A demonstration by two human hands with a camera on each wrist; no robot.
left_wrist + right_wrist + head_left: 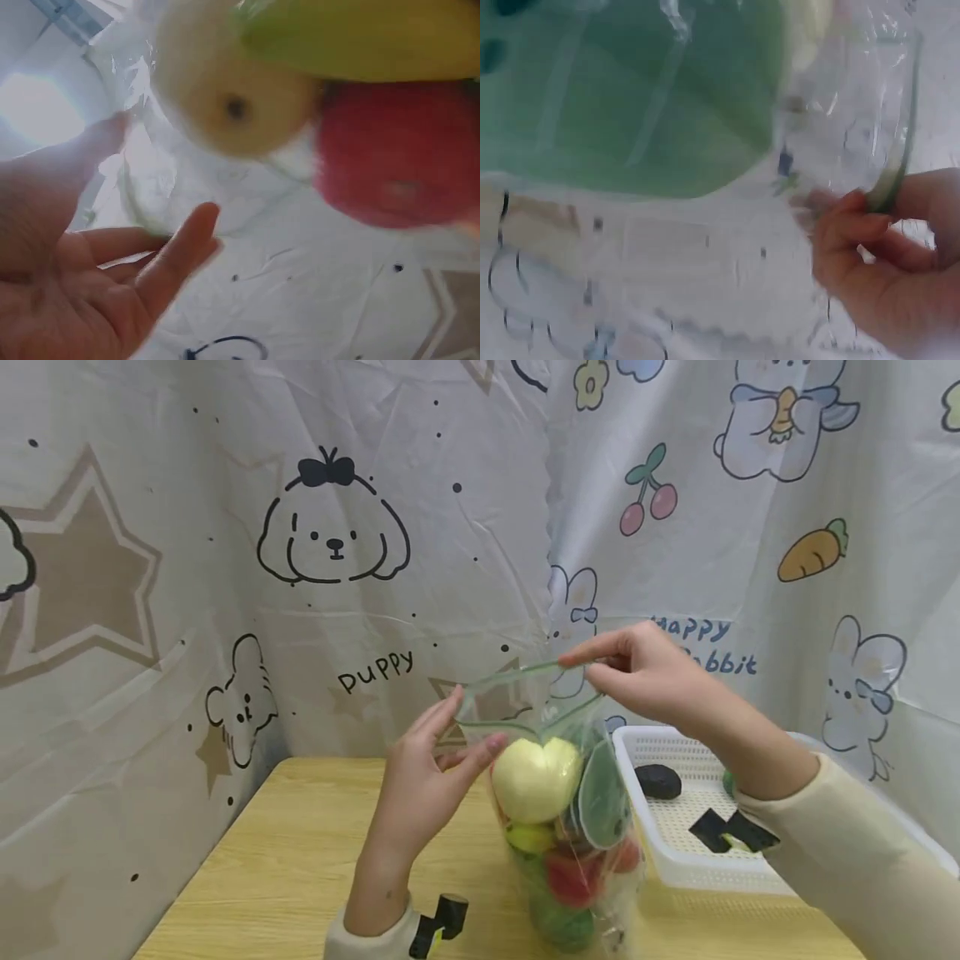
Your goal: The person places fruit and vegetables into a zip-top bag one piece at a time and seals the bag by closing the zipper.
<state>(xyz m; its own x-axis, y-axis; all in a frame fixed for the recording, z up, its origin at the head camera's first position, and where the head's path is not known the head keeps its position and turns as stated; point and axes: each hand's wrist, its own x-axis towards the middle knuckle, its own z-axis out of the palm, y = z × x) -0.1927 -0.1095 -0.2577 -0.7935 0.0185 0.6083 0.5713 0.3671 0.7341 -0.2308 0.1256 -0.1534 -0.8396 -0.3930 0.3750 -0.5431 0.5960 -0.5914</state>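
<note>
A clear zip bag (480, 739) with a green-edged mouth stands upright on the table, filled with fruit and vegetables. At its top sits a pale yellow round fruit (528, 781); a red round fruit (573, 877) and a green item (558, 922) lie lower. A yellow-green fruit (367, 37) shows beside the red one in the left wrist view. My right hand (648, 672) pinches the right corner of the mouth between thumb and fingers. My left hand (427, 777) touches the left corner with extended fingers, thumb spread apart in front. The mouth gapes between both hands.
A white plastic basket (637, 739) stands at the right on the wooden table (300, 827), partly behind my right forearm. Inside it lie a dark oval fruit (658, 782) and a mostly hidden green thing (728, 782). A printed cloth (450, 527) hangs behind.
</note>
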